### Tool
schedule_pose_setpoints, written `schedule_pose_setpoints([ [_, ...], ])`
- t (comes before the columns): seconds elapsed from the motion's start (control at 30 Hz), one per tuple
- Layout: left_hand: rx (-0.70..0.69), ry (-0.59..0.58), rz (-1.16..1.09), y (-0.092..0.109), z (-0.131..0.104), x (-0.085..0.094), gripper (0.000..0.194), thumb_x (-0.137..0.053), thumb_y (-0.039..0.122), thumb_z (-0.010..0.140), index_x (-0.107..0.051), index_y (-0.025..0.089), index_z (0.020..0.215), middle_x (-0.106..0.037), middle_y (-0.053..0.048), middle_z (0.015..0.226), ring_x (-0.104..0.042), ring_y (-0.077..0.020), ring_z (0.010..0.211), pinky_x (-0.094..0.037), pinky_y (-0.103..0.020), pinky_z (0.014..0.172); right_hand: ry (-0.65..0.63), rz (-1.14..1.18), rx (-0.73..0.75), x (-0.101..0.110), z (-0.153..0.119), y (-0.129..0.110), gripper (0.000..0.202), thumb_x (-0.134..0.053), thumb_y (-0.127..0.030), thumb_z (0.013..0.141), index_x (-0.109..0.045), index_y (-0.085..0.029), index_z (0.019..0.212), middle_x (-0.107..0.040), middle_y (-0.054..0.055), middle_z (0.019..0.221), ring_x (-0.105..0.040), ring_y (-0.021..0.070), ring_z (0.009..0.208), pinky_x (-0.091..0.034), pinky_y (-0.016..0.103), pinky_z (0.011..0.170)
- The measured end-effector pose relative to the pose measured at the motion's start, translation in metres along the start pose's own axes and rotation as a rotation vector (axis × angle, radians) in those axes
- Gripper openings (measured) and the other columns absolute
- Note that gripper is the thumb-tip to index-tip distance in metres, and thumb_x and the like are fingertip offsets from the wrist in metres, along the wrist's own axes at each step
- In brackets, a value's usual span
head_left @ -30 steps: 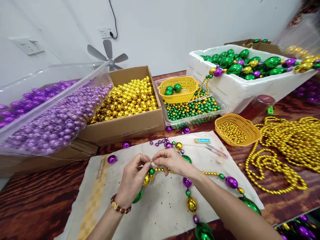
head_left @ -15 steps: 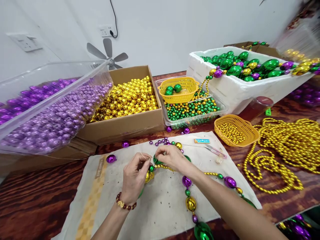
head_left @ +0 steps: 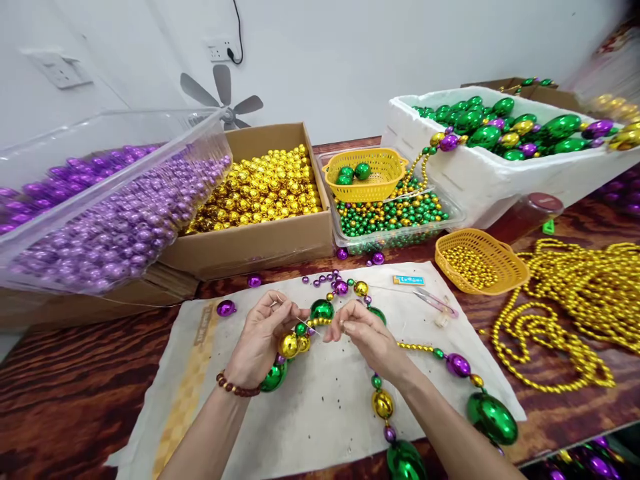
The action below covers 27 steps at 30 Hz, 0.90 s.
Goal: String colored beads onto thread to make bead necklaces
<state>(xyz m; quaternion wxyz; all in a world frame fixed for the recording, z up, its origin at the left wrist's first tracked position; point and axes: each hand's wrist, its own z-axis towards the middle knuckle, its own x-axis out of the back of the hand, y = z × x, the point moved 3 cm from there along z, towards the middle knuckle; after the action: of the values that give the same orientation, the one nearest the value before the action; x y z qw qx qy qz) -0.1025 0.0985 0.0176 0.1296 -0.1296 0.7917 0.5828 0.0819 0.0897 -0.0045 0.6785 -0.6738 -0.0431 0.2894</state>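
My left hand (head_left: 267, 333), with a beaded bracelet (head_left: 237, 387) on its wrist, pinches a thin pale thread near the left end of a bead string. Green, gold and purple beads hang beside its fingers, among them a large green bead (head_left: 273, 377) and a gold bead (head_left: 289, 345). My right hand (head_left: 363, 333) has its fingertips closed just right of a short row of small gold beads (head_left: 319, 322); what it pinches is too small to make out. The rest of the string lies on a pale cloth (head_left: 310, 427), passing large gold, purple and green beads.
Scissors (head_left: 435, 301) and a blue label (head_left: 408, 280) lie at the cloth's right. Behind stand a purple-bead tub (head_left: 115, 200), a gold-bead carton (head_left: 260, 243), yellow baskets (head_left: 367, 193) and a white foam box (head_left: 500, 180). Gold bead strands (head_left: 585, 287) are heaped at right.
My right hand has moved right and down, away from my left hand. My left hand has turned, with the large green and gold beads beside it now more visible. The view has shifted slightly.
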Motion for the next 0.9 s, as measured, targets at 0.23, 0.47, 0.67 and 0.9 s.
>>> schedule_pose_setpoints([
  [0.23,-0.058,-0.182,0.305,0.002,0.010,-0.004,0.014,-0.061,0.027,0.087,-0.050,0.019,0.081,-0.061,0.002,0.061,-0.060,-0.0140,0.062,-0.048,-0.029,0.067,-0.109,-0.330,-0.022,0.013,0.003,-0.011,0.009,-0.048,-0.021,0.092,-0.055,-0.020,0.086,-0.055,-0.001,0.077,-0.050,0.0153,0.073,-0.038,0.028,0.068],
  [0.47,0.102,-0.315,0.384,0.004,0.012,-0.001,0.014,-0.063,0.027,0.086,-0.052,0.018,0.085,-0.062,0.001,0.064,-0.057,-0.0125,0.060,-0.044,-0.026,0.062,-0.199,-0.382,-0.012,0.015,0.025,-0.029,0.011,-0.043,-0.020,0.093,-0.053,-0.019,0.089,-0.064,0.001,0.080,-0.061,0.0156,0.077,-0.048,0.028,0.071],
  [0.67,0.166,-0.347,0.277,0.003,0.011,0.003,0.014,-0.065,0.025,0.085,-0.055,0.017,0.091,-0.062,0.001,0.061,-0.058,-0.0120,0.059,-0.043,-0.024,0.062,-0.078,-0.586,0.156,0.009,0.075,-0.028,0.013,-0.041,-0.019,0.094,-0.053,-0.019,0.094,-0.063,0.003,0.091,-0.060,0.0152,0.084,-0.047,0.028,0.075],
  [0.9,0.116,-0.301,0.261,0.002,0.006,0.008,0.015,-0.063,0.023,0.086,-0.055,0.016,0.077,-0.061,0.000,0.064,-0.056,-0.0117,0.062,-0.044,-0.025,0.066,-0.127,-0.966,0.319,-0.026,0.105,-0.025,0.021,-0.053,-0.007,0.086,-0.064,-0.019,0.099,-0.064,0.009,0.113,-0.049,0.0254,0.110,-0.027,0.045,0.099],
])
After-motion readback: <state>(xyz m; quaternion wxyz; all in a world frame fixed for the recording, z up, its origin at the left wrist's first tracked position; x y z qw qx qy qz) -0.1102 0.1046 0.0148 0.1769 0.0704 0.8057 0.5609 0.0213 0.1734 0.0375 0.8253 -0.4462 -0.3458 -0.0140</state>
